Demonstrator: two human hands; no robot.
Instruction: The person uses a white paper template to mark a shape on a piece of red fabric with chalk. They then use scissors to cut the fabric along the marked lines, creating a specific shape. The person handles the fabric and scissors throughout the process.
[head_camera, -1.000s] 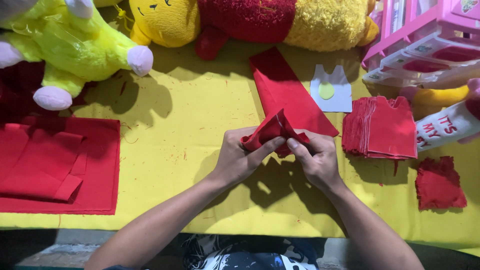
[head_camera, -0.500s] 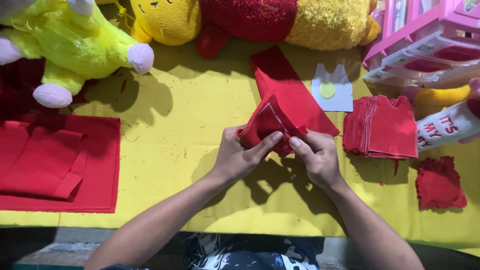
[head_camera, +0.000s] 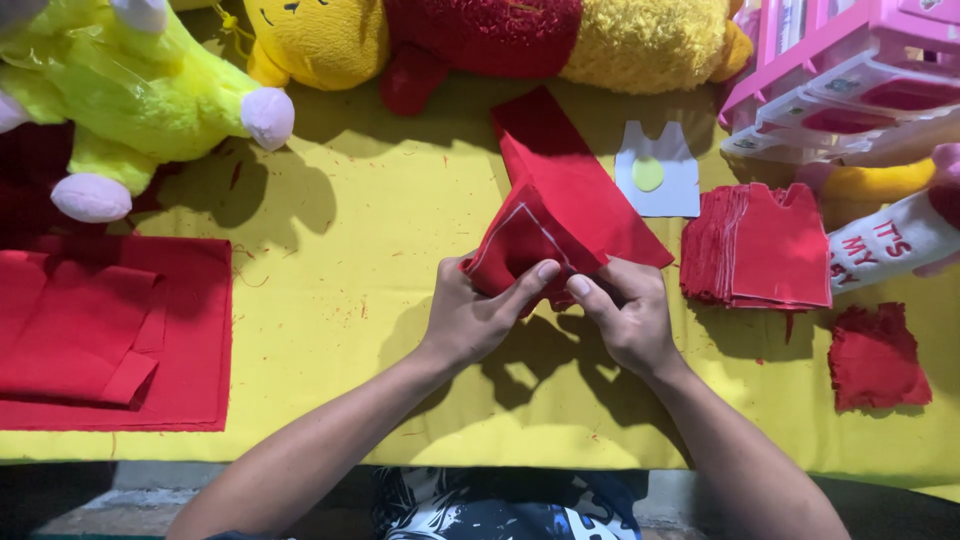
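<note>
A small red felt piece with white stitching (head_camera: 518, 245) is raised above the yellow table (head_camera: 380, 300), pinched from both sides. My left hand (head_camera: 478, 312) grips its lower left edge with thumb on top. My right hand (head_camera: 628, 310) grips its lower right part, fingers curled. Behind the piece lies a long folded strip of red felt (head_camera: 575, 175), angled toward the back. Both hands sit at the table's middle.
A stack of cut red felt shapes (head_camera: 765, 245) lies right of my hands, with a smaller red pile (head_camera: 878, 358) nearer. A white paper template (head_camera: 660, 170) lies behind. Folded red felt (head_camera: 110, 330) covers the left. Plush toys (head_camera: 130, 90) line the back; a pink rack (head_camera: 850, 70) stands back right.
The red piece has been turned and lifted, so its flat stitched face now shows. Both hands shifted slightly away from me while holding it.
</note>
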